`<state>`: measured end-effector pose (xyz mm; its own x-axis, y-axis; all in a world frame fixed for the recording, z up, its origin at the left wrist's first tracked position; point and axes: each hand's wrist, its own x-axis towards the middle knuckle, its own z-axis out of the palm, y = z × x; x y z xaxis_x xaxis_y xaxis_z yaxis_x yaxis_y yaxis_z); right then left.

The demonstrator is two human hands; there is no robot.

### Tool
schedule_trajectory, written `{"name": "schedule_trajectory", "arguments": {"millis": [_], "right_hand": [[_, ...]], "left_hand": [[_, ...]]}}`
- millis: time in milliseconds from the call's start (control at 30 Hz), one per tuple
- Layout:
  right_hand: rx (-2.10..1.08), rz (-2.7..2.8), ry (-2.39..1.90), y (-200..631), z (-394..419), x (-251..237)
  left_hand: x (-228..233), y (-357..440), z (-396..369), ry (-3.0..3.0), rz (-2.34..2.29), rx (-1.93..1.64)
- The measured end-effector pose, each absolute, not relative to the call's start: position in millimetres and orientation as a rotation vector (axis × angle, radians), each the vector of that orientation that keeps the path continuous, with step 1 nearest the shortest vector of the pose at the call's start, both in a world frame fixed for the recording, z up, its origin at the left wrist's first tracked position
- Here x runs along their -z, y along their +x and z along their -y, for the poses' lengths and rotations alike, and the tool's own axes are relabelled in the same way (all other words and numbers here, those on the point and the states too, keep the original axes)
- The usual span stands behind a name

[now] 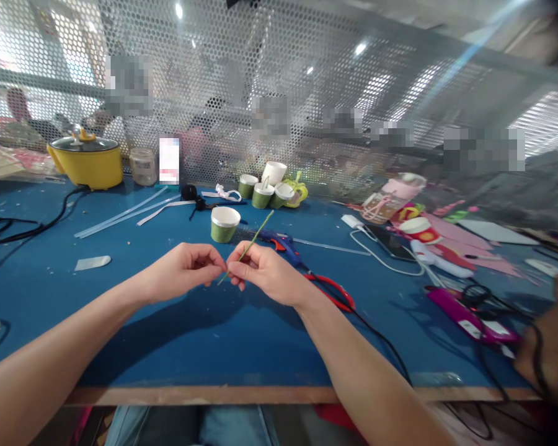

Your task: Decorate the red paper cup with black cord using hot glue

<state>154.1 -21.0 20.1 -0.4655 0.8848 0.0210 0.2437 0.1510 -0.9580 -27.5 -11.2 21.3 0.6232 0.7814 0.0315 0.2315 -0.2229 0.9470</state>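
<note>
Hands (225, 269), two, on one stick (253, 241)

Near edge, 6 o'clock: bare blue table (177, 347) is lying open.
12 o'clock: green cup (224, 224) and blue glue gun (279, 240) are blocking.
3 o'clock: red scissors (337, 291) and black cable (376, 337) are crowding.
9 o'clock: open, one white scrap (92, 262) is lying there.

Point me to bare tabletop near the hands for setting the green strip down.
Free: blue table between the forearms and front edge, and left of the left hand up to the white scrap. Crowded: behind the right hand holding the green strip, with paper cup, glue gun, red scissors; far right too.
</note>
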Motion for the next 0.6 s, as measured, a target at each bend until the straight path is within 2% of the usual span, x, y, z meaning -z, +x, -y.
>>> {"name": "schedule_trajectory", "arguments": {"millis": [133,400,500,600], "right_hand": [[-1.236,1.791,-1.134,151.5,23.3,-22.4],[-0.663,1.694,-1.160,143.6,27.5,-12.8],[-0.712,1.561,-1.106,141.0,28.3,-12.8],[-0.909,1.425,-1.013,139.4,27.6,-12.3]], "left_hand": [[-17.1,-26.0,9.9,1.743,-0.848,-0.757],[-9.1,-15.3,19.2,1.585,-0.907,-1.073],[-6.5,-11.3,22.5,1.398,-0.832,-1.097],[-3.6,-9.2,23.2,1.248,-0.745,-1.054]]}}
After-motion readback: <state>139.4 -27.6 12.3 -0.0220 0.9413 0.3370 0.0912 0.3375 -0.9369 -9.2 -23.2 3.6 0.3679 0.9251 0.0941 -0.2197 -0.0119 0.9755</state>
